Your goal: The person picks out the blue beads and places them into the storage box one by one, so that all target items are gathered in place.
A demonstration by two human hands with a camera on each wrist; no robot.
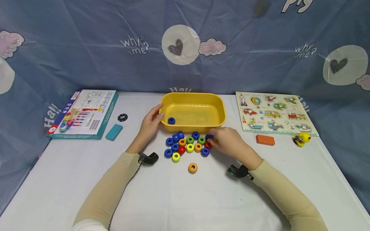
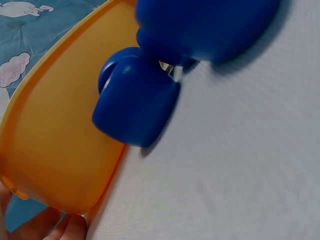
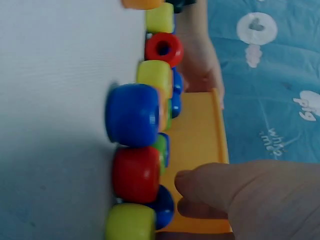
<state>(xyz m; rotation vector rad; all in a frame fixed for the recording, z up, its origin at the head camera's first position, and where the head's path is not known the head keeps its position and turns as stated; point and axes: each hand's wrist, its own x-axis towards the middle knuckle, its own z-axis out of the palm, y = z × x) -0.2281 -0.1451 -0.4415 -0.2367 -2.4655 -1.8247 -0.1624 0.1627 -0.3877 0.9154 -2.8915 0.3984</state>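
Note:
My left hand grips the left end of a yellow plastic basin, thumb at the rim; its fingertips show against the basin wall in the left wrist view. One blue bead lies inside the basin. In front of it sit several loose beads: blue, green, yellow, orange and red. My right hand reaches over the right end of this group, fingertips beside a dark blue bead. No firm hold on that bead shows, and the hand partly covers beads in the head view.
A boxed toy, a black chip and a teal block lie at left. To the right are a wooden picture puzzle, an orange block and a yellow duck figure. A blue printed cloth hangs behind.

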